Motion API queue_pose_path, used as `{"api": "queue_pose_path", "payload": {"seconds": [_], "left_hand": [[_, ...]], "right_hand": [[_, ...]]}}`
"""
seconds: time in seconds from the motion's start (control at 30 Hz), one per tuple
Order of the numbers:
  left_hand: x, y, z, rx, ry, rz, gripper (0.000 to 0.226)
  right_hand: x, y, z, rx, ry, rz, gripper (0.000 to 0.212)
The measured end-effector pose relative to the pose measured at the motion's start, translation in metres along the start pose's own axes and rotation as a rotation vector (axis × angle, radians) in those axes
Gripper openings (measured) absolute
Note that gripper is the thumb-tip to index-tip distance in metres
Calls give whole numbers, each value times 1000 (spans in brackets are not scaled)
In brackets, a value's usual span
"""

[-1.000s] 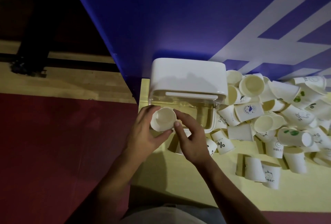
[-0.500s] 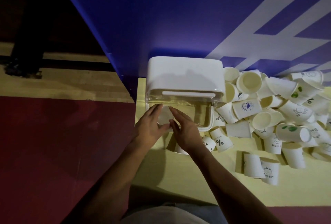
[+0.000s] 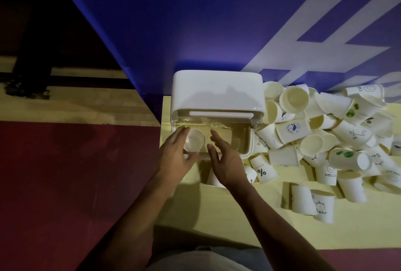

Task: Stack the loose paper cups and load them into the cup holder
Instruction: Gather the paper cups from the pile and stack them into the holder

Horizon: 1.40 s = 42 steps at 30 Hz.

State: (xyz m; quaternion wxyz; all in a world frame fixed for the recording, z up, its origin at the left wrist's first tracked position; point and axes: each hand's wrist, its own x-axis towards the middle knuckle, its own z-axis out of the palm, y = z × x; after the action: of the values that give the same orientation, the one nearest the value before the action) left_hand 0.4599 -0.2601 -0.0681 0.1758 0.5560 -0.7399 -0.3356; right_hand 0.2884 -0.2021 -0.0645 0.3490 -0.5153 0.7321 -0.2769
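The cup holder (image 3: 217, 93), a white box with a clear front bin, stands on the yellow table (image 3: 238, 223) against the blue wall. A white paper cup (image 3: 194, 140) sits mouth-up in the bin's left end and looks hazy, as if behind the clear wall. My left hand (image 3: 175, 158) curves around the cup's left side with its fingers spread. My right hand (image 3: 225, 158) hovers just right of the cup, palm open and holding nothing. Several loose paper cups (image 3: 314, 132) lie heaped to the right of the holder.
Two upside-down cups (image 3: 302, 200) stand apart near the front right. Another cup (image 3: 213, 178) lies partly under my right wrist. The blue wall (image 3: 195, 21) closes the back. The table's left edge drops to a red floor (image 3: 65, 184).
One second ago both hands held the cup in front of the holder. They pushed it into the bin, and now both hands have spread apart with the cup resting inside.
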Motion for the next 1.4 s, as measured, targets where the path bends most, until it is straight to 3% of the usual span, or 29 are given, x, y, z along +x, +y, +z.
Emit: {"api": "queue_pose_path", "payload": {"seconds": [0.17,0.4,0.57,0.73,0.93,1.1,1.23,1.33,1.4], "left_hand": [[-28,36,5,-28,102,48,52],[-35,130,59,-27,-205,144,51],[-44,193,122,-10,-226,259,41],[-49,254,185,38,-306,322,50],[-34,324,264,187,-314,411,75],[-4,359,313,405,-260,363,83],[8,374,330,546,-257,299,70],[10,379,321,525,-240,282,54],[4,379,304,379,-219,237,55]], "right_hand": [[-34,27,-37,38,112,102,41],[-90,83,-111,139,285,219,45],[-128,127,-172,115,356,300,43],[-159,180,-232,160,427,381,41],[-188,241,-294,214,450,411,34],[-200,277,-329,243,434,457,33],[-203,303,-349,240,434,511,31],[-195,319,-363,175,467,543,28],[-184,330,-372,118,517,579,29]]}}
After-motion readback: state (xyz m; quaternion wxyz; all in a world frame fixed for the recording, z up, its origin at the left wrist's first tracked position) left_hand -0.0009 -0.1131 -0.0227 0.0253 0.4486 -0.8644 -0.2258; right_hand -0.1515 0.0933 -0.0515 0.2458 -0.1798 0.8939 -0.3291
